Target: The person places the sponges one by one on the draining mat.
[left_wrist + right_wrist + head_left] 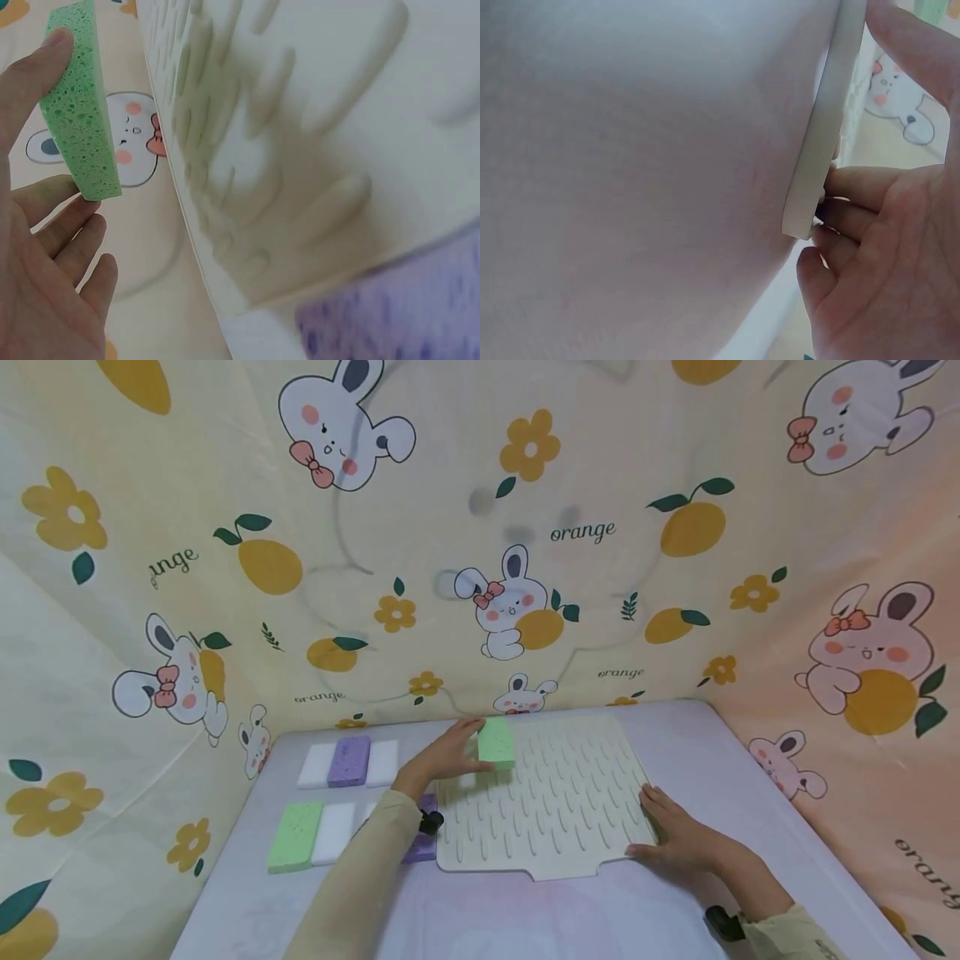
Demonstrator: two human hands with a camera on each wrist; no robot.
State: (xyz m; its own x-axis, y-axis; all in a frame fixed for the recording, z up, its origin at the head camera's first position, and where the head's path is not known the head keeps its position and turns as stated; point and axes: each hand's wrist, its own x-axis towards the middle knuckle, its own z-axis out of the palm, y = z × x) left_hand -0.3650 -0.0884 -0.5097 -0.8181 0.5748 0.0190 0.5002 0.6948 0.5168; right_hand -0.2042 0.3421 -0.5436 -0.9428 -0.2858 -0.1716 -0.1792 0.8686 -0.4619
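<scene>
A green sponge (496,743) is pinched between the thumb and fingers of my left hand (447,752). It stands near upright over the far left part of a cream pegged drying board (517,862). In the left wrist view, the porous face of the green sponge (82,112) shows beside the board's rows of slanted pegs (202,97). My right hand (686,839) rests at the board's near right corner, thumb by the front edge and fingers along the side. The right wrist view has loosely bent fingers (851,217) touching the board's edge (817,142).
Left of the board, a back row holds white (315,766), purple (348,761) and white sponges (383,762). Nearer lie a green sponge (295,837), a white sponge (333,833) and a purple sponge (422,848), partly behind my left arm. A patterned cloth (525,502) encloses the table.
</scene>
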